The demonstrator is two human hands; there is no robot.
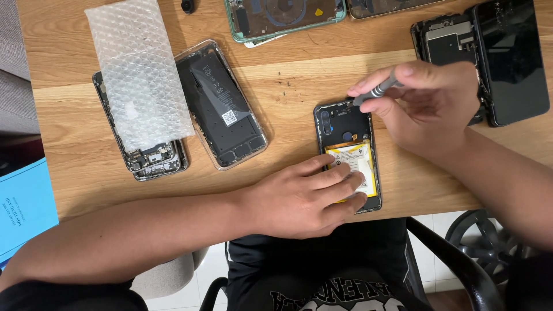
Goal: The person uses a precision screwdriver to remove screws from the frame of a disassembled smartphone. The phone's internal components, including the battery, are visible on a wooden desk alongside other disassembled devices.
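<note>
An opened phone [340, 124] lies near the front edge of the wooden table [288, 86], its back off and a yellow-and-white battery [352, 156] showing. My left hand [302, 198] lies flat on the phone's lower half, fingers spread over the battery. My right hand [429, 103] pinches a small grey screwdriver [377, 91] whose tip touches the phone's top right corner. Several tiny dark specks [283, 80], perhaps screws, lie on the wood just above the phone.
To the left lie a dismantled phone frame [151, 161] under a bubble-wrap sheet [138, 69] and a clear case holding a black battery [222, 106]. More opened phones [285, 17] lie at the back, one with a black screen panel [512, 57] at right. A blue booklet [23, 207] lies off the table's left.
</note>
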